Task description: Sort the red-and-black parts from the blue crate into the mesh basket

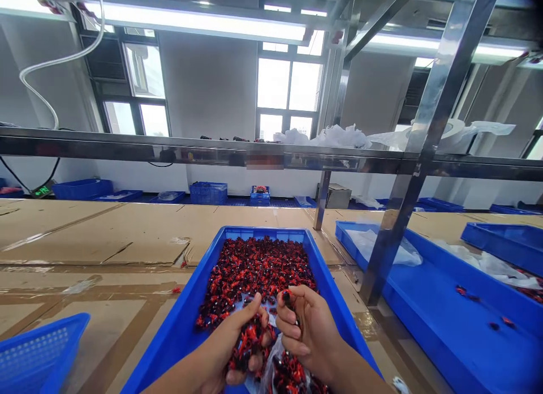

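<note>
A blue tray (169,319) in front of me holds a heap of small glossy red-and-black parts (263,264). Over its near half, my left hand (244,343) is curled around a handful of these parts. Just to the right, my right hand (307,326) pinches one small red-and-black part (286,296) between thumb and forefinger, its other fingers curled in. Beneath the hands lies a clear plastic bag (274,360) with more of the parts around it. What the parts are exactly is too small to tell.
A metal post (399,213) rises right of the tray, joined to a crossbar (178,150). Beyond the post, a long blue tray (445,309) holds a few loose parts. A blue basket (38,348) sits at lower left. Taped cardboard (106,286) covers the table.
</note>
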The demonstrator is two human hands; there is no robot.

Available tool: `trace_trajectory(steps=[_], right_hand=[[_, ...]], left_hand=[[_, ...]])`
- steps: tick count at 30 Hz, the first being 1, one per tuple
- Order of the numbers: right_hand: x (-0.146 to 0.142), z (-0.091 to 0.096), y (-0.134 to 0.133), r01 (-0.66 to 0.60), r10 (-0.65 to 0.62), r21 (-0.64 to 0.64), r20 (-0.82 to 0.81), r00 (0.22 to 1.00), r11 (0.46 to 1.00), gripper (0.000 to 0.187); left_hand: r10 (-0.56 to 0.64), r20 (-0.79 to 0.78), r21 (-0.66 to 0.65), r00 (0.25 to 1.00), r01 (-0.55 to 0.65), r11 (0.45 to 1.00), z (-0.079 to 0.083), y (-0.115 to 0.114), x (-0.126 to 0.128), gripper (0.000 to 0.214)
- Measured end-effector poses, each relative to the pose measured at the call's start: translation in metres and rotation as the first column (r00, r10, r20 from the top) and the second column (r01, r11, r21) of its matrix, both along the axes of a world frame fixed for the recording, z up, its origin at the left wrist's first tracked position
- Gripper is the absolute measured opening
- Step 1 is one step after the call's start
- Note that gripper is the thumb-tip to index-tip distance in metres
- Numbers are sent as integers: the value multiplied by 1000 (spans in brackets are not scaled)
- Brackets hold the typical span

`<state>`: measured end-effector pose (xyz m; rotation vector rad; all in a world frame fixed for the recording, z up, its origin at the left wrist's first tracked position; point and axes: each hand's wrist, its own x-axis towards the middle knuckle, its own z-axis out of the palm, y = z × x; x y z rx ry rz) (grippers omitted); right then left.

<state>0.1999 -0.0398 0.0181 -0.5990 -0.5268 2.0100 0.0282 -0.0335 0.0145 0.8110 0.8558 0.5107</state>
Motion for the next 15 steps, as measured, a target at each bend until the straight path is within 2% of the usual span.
trace_trajectory(steps=[3, 5, 7, 9, 11, 13, 15], right_hand=[[-2, 2, -3, 29, -38, 77, 125, 991, 997, 27], [-4, 2, -5, 46, -132, 248, 344, 930, 968, 25], [-8, 2, -9, -9, -305, 479, 574, 760, 878, 20], [-11, 2, -13, -138, -456, 620, 692, 560, 772, 13], [-13, 2, -15, -244, -501, 643, 737, 453, 725, 11], [-14, 2, -16, -273, -476, 617, 763, 437, 738, 13], [-13, 2, -15, -258, -454, 605, 762, 461, 753, 20]], left_hand=[[7, 25, -6, 1000, -7, 1000, -2, 0, -1, 55], [9, 12, 2, 1000, -9, 1000, -3, -1, -1, 59], [5, -32, 19, 999, -5, 1000, -3, -1, 0, 63], [1, -84, 40, 996, 2, 999, -2, -2, 0, 66], [-7, -126, 67, 992, 15, 998, -1, -3, 1, 68], [-15, -147, 91, 989, 28, 995, 0, -4, 2, 69], [-18, -145, 84, 989, 30, 996, 0, -4, 2, 71]])
